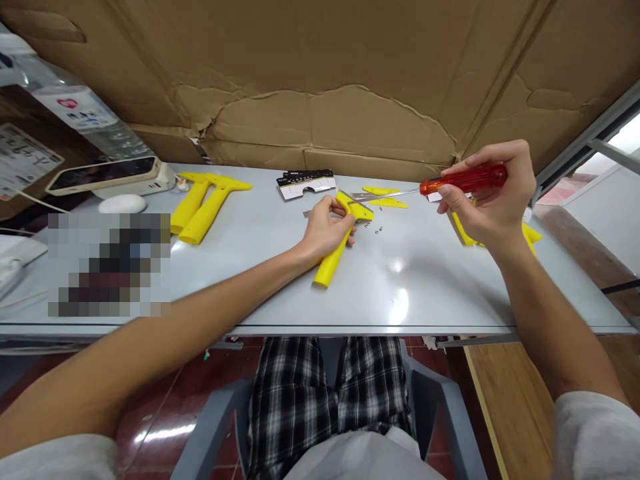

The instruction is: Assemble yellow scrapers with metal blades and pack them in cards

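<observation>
The left hand [327,230] is closed around a yellow plastic T-shaped scraper handle [330,263], pinching it just below the head, over the middle of the white tabletop [280,297]. The right hand [493,193] has its fingers wrapped firmly about a screwdriver [465,180] with a translucent red grip, its shaft pointing left to the scraper's head; whether the tip sits in a screw is too small to tell. Small metal screws [379,230] lie scattered just right of the head, with flat yellow plates [385,198] behind them and a black-and-white printed card [306,185] farther left. Two more yellow T-shaped handles [207,213] lie side by side on the left, near a phone [107,175]
</observation>
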